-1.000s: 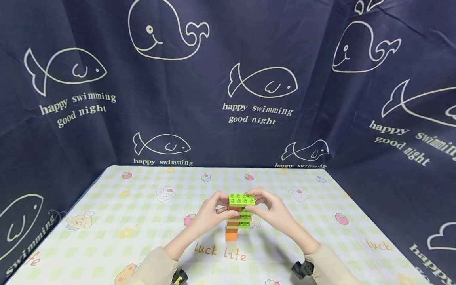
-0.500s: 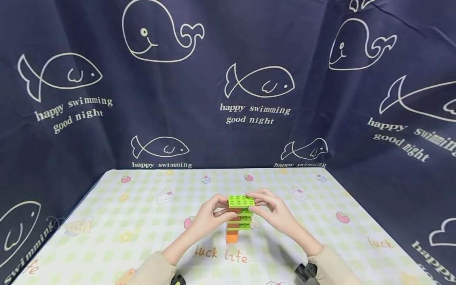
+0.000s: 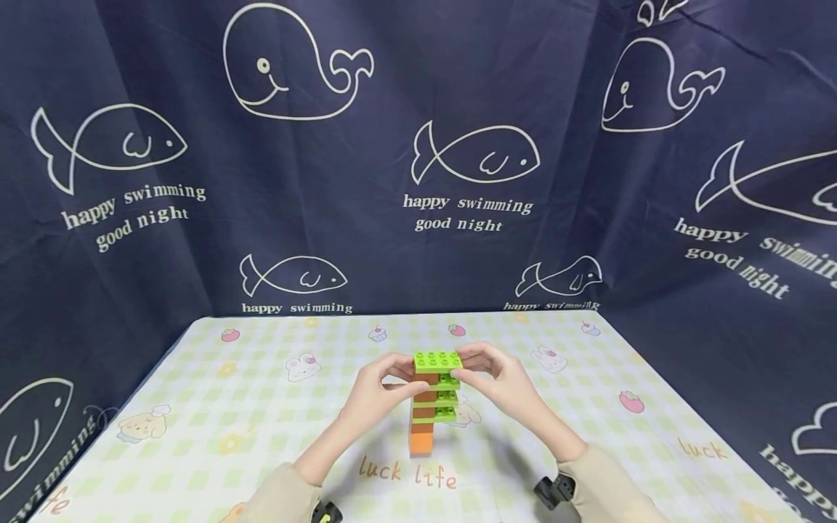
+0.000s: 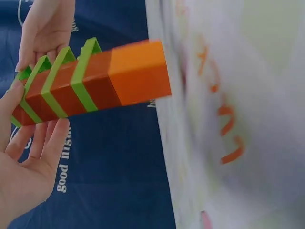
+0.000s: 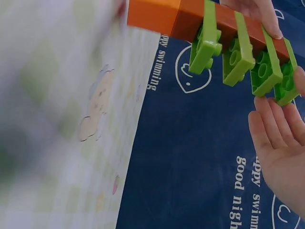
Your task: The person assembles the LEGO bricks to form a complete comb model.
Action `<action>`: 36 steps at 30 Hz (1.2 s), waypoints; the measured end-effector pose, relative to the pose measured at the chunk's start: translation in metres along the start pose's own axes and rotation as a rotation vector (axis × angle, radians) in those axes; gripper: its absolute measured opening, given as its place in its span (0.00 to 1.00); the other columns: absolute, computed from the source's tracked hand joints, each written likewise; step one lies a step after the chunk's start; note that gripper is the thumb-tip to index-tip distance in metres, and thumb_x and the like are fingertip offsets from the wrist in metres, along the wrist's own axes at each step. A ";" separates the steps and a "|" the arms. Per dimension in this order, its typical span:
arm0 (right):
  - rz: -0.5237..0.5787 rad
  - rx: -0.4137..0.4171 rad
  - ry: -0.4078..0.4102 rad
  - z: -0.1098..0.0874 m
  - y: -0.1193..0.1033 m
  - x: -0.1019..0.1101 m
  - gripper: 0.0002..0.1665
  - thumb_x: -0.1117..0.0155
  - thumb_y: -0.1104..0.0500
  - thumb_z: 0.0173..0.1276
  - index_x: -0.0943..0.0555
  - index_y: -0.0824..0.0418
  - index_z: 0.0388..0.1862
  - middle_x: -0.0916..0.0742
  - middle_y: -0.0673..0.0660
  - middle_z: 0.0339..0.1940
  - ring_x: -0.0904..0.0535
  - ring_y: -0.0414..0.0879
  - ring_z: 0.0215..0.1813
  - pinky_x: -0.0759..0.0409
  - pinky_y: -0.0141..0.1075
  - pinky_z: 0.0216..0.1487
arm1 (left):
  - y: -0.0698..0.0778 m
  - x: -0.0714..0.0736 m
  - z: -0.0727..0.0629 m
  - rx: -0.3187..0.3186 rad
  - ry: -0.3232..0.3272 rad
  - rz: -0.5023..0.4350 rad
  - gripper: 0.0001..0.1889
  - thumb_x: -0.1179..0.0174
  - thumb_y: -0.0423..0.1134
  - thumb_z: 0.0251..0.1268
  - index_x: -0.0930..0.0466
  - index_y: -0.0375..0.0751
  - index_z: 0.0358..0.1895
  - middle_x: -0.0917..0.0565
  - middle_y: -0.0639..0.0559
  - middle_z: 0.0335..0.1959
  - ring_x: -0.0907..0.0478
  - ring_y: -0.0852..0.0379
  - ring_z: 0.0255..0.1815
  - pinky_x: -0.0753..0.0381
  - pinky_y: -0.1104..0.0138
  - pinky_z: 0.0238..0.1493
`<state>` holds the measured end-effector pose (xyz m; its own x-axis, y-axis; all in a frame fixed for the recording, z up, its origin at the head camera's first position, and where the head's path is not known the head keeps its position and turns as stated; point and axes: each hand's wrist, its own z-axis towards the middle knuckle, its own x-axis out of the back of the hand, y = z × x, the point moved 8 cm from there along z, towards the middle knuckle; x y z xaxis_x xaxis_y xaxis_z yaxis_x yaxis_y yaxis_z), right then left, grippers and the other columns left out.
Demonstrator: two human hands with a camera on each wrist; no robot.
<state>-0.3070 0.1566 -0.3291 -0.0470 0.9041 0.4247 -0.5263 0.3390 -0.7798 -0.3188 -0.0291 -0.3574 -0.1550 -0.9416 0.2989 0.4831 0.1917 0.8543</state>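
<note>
A tower of toy building bricks point(image 3: 423, 414) stands upright between my hands. Its base is an orange brick point(image 4: 140, 71); above that, brown bricks alternate with several green plates point(image 5: 239, 52) that jut out to the right. The topmost green plate point(image 3: 437, 361) shows bare studs. My left hand point(image 3: 374, 391) grips the upper left side, thumb in front and fingers behind. At the right end of the top plates, my right hand point(image 3: 502, 379) pinches with the thumb in front and the fingers behind, partly hidden by the plates. The orange base is close over the tablecloth.
A checked tablecloth point(image 3: 261, 407) with printed animals and fruit covers the table. Dark blue curtains point(image 3: 366, 240) with fish and whale outlines hang behind the table and along both sides. Black wrist devices point(image 3: 556, 492) sit at both cuffs.
The tower has shifted slightly left and looks a little nearer, with more space between its green plates and the right palm. Both hands keep hold of it. The head view tilted slightly.
</note>
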 end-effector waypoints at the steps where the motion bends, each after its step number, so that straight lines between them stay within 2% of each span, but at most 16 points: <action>1: 0.000 -0.019 0.009 0.002 0.001 0.000 0.18 0.32 0.58 0.60 0.21 0.61 0.48 0.14 0.59 0.41 0.17 0.40 0.42 0.19 0.33 0.47 | 0.000 0.003 0.001 0.011 0.011 0.024 0.17 0.31 0.46 0.51 0.19 0.47 0.45 0.16 0.55 0.38 0.20 0.62 0.38 0.18 0.66 0.44; 5: -0.003 -0.083 0.041 0.012 0.002 -0.003 0.18 0.32 0.56 0.61 0.20 0.62 0.48 0.13 0.59 0.39 0.15 0.43 0.40 0.19 0.31 0.44 | -0.003 0.009 0.006 0.046 0.015 0.062 0.20 0.33 0.52 0.54 0.19 0.44 0.46 0.15 0.54 0.36 0.20 0.62 0.37 0.19 0.63 0.44; 10: 0.005 -0.158 0.067 0.022 0.013 -0.006 0.18 0.31 0.53 0.59 0.17 0.61 0.45 0.12 0.59 0.37 0.15 0.46 0.38 0.19 0.30 0.43 | -0.018 0.004 0.012 0.174 -0.062 -0.077 0.22 0.36 0.50 0.57 0.21 0.35 0.47 0.17 0.46 0.37 0.18 0.57 0.36 0.16 0.67 0.37; 13: 0.029 -0.185 0.065 0.025 0.023 -0.009 0.16 0.30 0.55 0.58 0.17 0.64 0.40 0.12 0.60 0.35 0.15 0.45 0.34 0.17 0.32 0.41 | -0.030 -0.001 0.013 0.256 -0.103 -0.159 0.28 0.36 0.49 0.59 0.27 0.30 0.54 0.17 0.42 0.39 0.17 0.52 0.37 0.15 0.64 0.38; 17: 0.033 -0.216 0.041 0.026 0.038 -0.016 0.14 0.30 0.55 0.58 0.17 0.66 0.36 0.12 0.60 0.30 0.16 0.44 0.30 0.16 0.33 0.36 | -0.045 -0.005 0.010 0.327 -0.128 -0.206 0.33 0.37 0.49 0.60 0.36 0.28 0.60 0.19 0.40 0.41 0.17 0.51 0.37 0.15 0.60 0.40; 20: 0.024 -0.225 0.016 0.024 0.040 -0.020 0.14 0.31 0.56 0.59 0.17 0.67 0.36 0.13 0.61 0.30 0.16 0.45 0.29 0.16 0.35 0.35 | -0.052 -0.007 0.009 0.343 -0.137 -0.198 0.32 0.37 0.49 0.60 0.36 0.29 0.59 0.20 0.40 0.41 0.18 0.54 0.35 0.15 0.60 0.40; 23: 0.017 -0.221 0.000 0.025 0.041 -0.024 0.13 0.32 0.58 0.60 0.17 0.69 0.36 0.13 0.65 0.30 0.16 0.50 0.30 0.16 0.38 0.36 | -0.059 -0.008 0.011 0.348 -0.141 -0.178 0.32 0.38 0.49 0.60 0.36 0.29 0.58 0.20 0.40 0.41 0.18 0.55 0.34 0.15 0.61 0.39; 27: 0.006 -0.249 0.018 0.027 0.054 -0.027 0.14 0.32 0.58 0.60 0.17 0.70 0.36 0.13 0.66 0.33 0.15 0.53 0.31 0.15 0.36 0.35 | -0.066 -0.010 0.013 0.369 -0.138 -0.171 0.33 0.38 0.48 0.61 0.37 0.26 0.58 0.21 0.38 0.42 0.17 0.56 0.33 0.15 0.63 0.37; 29: -0.003 -0.266 0.031 0.029 0.063 -0.029 0.15 0.32 0.56 0.60 0.17 0.69 0.36 0.13 0.65 0.34 0.14 0.50 0.30 0.15 0.36 0.35 | -0.070 -0.010 0.015 0.378 -0.137 -0.156 0.32 0.39 0.48 0.62 0.36 0.25 0.58 0.22 0.38 0.44 0.17 0.56 0.33 0.15 0.64 0.37; 31: -0.013 -0.275 0.042 0.030 0.067 -0.030 0.15 0.32 0.57 0.60 0.17 0.69 0.36 0.13 0.65 0.34 0.14 0.50 0.29 0.15 0.38 0.35 | -0.072 -0.010 0.016 0.375 -0.148 -0.117 0.31 0.40 0.49 0.62 0.34 0.25 0.58 0.22 0.39 0.45 0.18 0.56 0.34 0.15 0.64 0.38; 36: -0.059 -0.315 0.059 0.034 0.080 -0.034 0.12 0.31 0.59 0.58 0.17 0.69 0.33 0.13 0.62 0.28 0.16 0.51 0.27 0.15 0.40 0.32 | -0.077 -0.010 0.019 0.360 -0.196 -0.042 0.27 0.39 0.43 0.62 0.29 0.25 0.58 0.17 0.38 0.45 0.16 0.49 0.37 0.16 0.64 0.41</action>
<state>-0.3759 0.1447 -0.3902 0.0302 0.8910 0.4530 -0.2376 0.4466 -0.8626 -0.3709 -0.0295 -0.4179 -0.3464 -0.8866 0.3066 0.1460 0.2719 0.9512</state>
